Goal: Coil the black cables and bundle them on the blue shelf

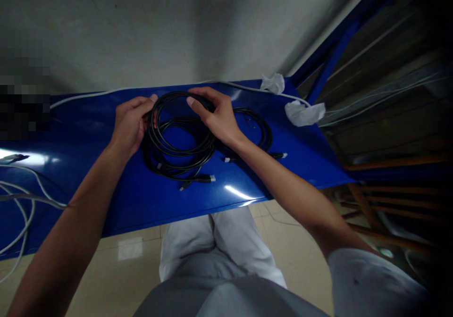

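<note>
A coil of black cable (177,142) lies on a glossy blue table (141,204) in front of me. My left hand (130,122) grips the coil's left side with fingers curled round the strands. My right hand (215,112) holds the coil's upper right, fingers wrapped over the loops. One plug end of the cable (208,179) rests on the table near the front of the coil. A second, smaller black coil (260,130) lies just to the right, partly behind my right wrist, with its plug (281,155) pointing right.
White cables (21,199) trail over the table's left end, and another white cable (88,94) runs along the back edge. Crumpled white paper (302,112) sits at the back right corner. Blue and wooden shelving (382,119) stands to the right. A pale wall rises behind.
</note>
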Motion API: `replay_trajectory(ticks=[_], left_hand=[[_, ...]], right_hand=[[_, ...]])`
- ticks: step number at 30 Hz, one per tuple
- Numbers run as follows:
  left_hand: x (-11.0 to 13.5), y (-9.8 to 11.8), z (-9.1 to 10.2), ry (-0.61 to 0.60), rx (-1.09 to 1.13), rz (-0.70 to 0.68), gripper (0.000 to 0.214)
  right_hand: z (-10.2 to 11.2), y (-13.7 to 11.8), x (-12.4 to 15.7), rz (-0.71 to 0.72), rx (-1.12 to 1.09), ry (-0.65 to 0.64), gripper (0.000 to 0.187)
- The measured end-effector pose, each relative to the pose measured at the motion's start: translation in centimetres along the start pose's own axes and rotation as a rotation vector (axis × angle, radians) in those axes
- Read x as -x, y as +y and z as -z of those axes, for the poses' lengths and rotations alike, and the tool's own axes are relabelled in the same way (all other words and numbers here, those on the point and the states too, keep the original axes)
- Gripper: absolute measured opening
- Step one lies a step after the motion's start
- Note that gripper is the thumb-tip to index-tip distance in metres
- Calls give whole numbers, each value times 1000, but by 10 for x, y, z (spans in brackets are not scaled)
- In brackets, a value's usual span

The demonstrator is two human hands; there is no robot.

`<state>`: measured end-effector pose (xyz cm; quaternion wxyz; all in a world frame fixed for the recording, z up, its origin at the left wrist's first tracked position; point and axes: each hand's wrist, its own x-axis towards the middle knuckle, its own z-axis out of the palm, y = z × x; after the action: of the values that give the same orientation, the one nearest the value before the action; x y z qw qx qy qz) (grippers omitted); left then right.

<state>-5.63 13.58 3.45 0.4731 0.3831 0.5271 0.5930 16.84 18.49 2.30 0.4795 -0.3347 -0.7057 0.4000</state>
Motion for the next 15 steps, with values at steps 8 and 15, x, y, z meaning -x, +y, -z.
replay_trajectory(ticks=[8,15], left_hand=[[-3,1,1,-45,119,36,25],[-2,2,1,-60,106,62,20]], right_hand=[[1,-3,1,30,-17,-18,57],[0,-2,1,32,17,-19,60]])
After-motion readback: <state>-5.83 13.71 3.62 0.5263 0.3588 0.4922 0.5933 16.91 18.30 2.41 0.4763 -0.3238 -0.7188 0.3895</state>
